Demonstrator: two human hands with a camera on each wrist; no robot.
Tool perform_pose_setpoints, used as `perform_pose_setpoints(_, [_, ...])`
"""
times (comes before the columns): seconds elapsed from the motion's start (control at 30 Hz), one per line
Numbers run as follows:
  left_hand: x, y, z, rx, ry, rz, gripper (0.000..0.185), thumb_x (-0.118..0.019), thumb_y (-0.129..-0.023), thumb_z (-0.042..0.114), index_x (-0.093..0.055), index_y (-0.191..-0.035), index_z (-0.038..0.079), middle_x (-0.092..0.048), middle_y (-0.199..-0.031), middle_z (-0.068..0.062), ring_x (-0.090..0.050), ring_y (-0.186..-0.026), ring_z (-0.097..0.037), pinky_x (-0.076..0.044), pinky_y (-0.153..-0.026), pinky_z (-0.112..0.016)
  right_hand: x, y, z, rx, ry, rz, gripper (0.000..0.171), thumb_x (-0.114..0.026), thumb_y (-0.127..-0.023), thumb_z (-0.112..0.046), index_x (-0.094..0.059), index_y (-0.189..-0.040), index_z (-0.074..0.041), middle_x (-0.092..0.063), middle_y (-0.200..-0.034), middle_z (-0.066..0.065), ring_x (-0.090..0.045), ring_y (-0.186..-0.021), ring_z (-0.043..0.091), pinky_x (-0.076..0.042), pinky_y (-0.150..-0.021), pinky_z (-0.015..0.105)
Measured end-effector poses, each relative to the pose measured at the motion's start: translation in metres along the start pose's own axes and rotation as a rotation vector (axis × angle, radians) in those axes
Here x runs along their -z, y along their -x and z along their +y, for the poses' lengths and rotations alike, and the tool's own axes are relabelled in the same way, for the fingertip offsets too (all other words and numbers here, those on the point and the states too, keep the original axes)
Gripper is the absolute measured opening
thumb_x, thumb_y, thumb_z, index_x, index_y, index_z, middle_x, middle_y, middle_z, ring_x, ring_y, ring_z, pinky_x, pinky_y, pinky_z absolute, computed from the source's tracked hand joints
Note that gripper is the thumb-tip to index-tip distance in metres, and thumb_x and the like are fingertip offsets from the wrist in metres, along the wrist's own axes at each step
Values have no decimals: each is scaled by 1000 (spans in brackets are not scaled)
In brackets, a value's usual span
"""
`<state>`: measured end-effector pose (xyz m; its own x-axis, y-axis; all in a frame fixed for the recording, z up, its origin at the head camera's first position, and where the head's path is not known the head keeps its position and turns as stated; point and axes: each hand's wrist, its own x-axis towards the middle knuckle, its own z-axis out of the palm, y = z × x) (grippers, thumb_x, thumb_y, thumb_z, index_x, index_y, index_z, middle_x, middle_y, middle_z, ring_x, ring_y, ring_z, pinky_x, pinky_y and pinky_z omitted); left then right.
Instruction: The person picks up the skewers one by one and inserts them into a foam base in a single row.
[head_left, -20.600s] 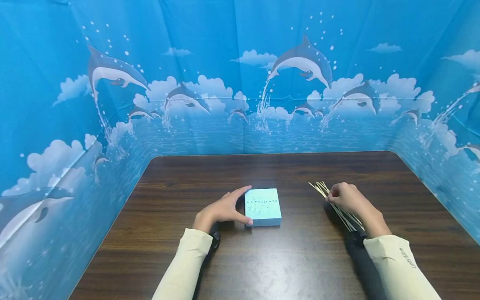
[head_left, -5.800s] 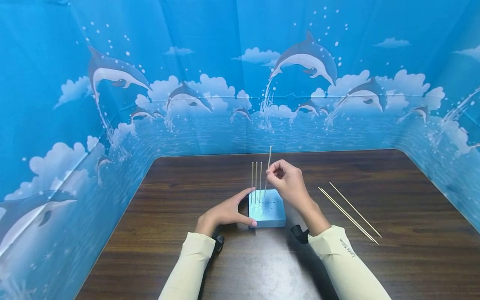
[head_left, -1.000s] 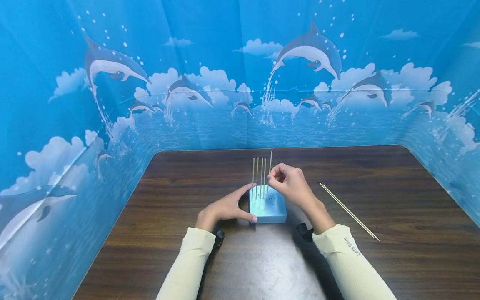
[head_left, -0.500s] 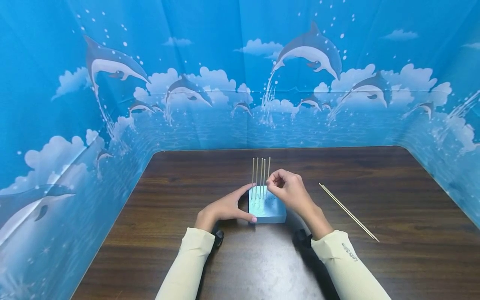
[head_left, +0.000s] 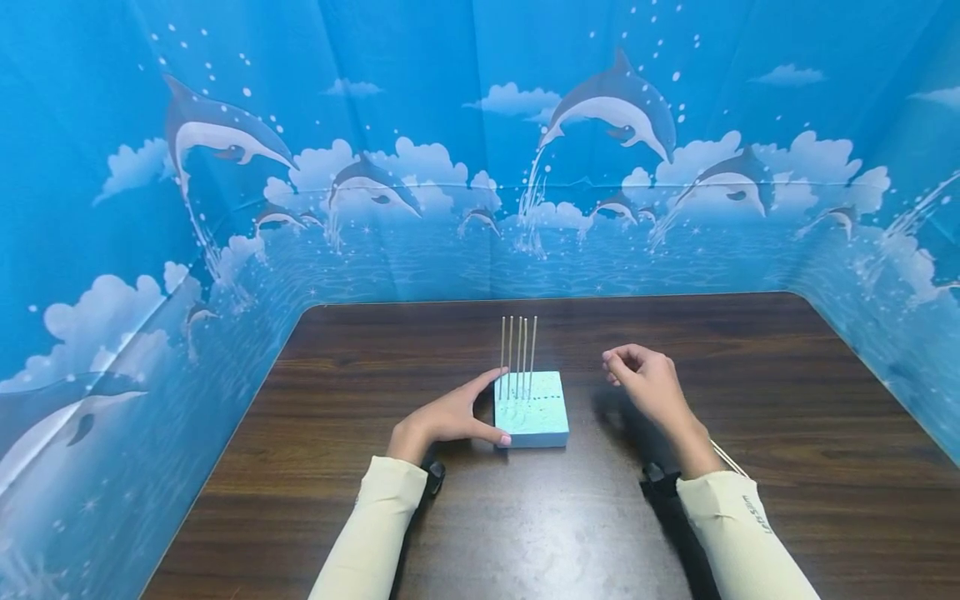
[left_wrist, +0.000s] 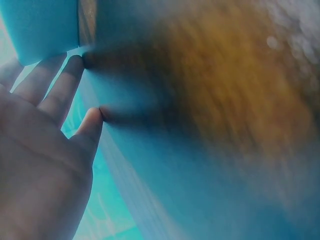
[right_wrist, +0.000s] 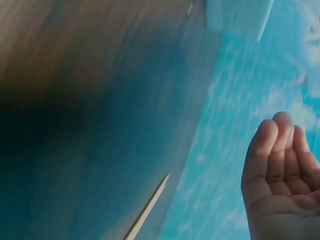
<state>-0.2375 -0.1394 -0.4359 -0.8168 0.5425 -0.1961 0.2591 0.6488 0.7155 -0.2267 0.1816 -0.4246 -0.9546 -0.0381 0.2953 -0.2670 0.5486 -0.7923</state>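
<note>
A light blue foam block [head_left: 531, 410] lies flat on the dark wooden table [head_left: 787, 392], near the middle and a little toward the person. Five thin wooden sticks [head_left: 517, 354] stand upright in its far left part, close together in a row, and their tops reach above the far edge of the table in the head view. A dotted line of small holes runs across the top face of the block.

The left hand [head_left: 448, 417] rests on the table at the left side of the block. Its fingers are almost straight: the forefinger lies along the far left corner and the thumb touches the near left corner, so the block sits between them. In the left wrist view the fingertips [left_wrist: 75, 64] press against a blue surface, but this picture is much blurred.

The right hand [head_left: 647, 385] is to the right of the block, apart from it, and holds nothing. Its fingers are loosely curled, with the thumb and forefinger close to each other. The right wrist view shows the palm open and the fingers [right_wrist: 280, 145] only softly bent.

One more stick [head_left: 729, 459] lies on the table by the right wrist, mostly hidden by the cream sleeve [head_left: 750, 542]; its pointed end [right_wrist: 150, 205] shows in the right wrist view.

Around the table stands a blue backdrop [head_left: 480, 150] printed with dolphins and clouds.
</note>
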Motion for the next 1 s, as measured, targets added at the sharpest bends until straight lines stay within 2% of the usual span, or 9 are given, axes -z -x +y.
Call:
perform_pose_setpoints(0.1, [0, 1, 0, 9, -4, 2, 110, -85, -70, 53, -20, -158, 37, -19, -164, 7, -20, -150, -18, -24, -118, -51, 14, 2, 16, -58, 39, 41, 35, -53, -103, -29, -70, -107, 2, -72, -88, 19, -69, -78, 35, -51, -62, 21])
perform_pose_setpoints(0.33, [-1, 0, 1, 1, -8, 2, 110, -84, -71, 53, -19, -158, 35, -19, -164, 7, -21, -150, -19, -25, -118, -52, 41, 12, 42, -200, 79, 111, 44, -51, -103, -36, -68, -110, 4, -72, -98, 21, -70, -80, 27, -48, -64, 13])
perform_pose_setpoints(0.53, [-1, 0, 0, 9, -2, 6, 110, -84, -70, 53, -20, -158, 35, -20, -164, 8, -20, -150, -18, -25, -118, -51, 55, 19, 57, -258, 136, 124, 40, -50, -103, -35, -68, -112, 0, -72, -97, 19, -67, -78, 19, -46, -64, 19])
perform_pose_setpoints(0.63, [-1, 0, 1, 7, 3, 5, 110, -84, -71, 52, -20, -158, 34, -19, -164, 7, -20, -150, -18, -24, -118, -52, 60, 23, 62, -276, 190, 97, 38, -52, -102, -33, -65, -113, 1, -70, -100, 20, -63, -80, 22, -47, -66, 27])
perform_pose_setpoints(0.8, [-1, 0, 1, 7, 5, 6, 109, -85, -71, 51, -20, -158, 34, -19, -164, 8, -20, -150, -18, -24, -118, -52, 65, 28, 71, -274, 292, -8, 35, -58, -100, -29, -63, -112, 3, -65, -103, 23, -60, -89, 33, -49, -70, 44])
perform_pose_setpoints(0.9, [-1, 0, 0, 4, 9, 7, 110, -85, -71, 51, -20, -158, 33, -20, -164, 7, -20, -150, -19, -25, -118, -52, 67, 29, 77, -224, 335, -65, 27, -63, -96, -23, -67, -103, 3, -64, -99, 22, -58, -91, 35, -47, -75, 52])
perform_pose_setpoints(1.0, [-1, -1, -1, 0, 12, 9, 111, -85, -71, 52, -20, -159, 31, -20, -164, 6, -20, -150, -19, -25, -118, -53, 67, 28, 80, -174, 368, -98, 20, -70, -91, -20, -71, -88, -1, -65, -96, 20, -57, -89, 34, -45, -77, 54])
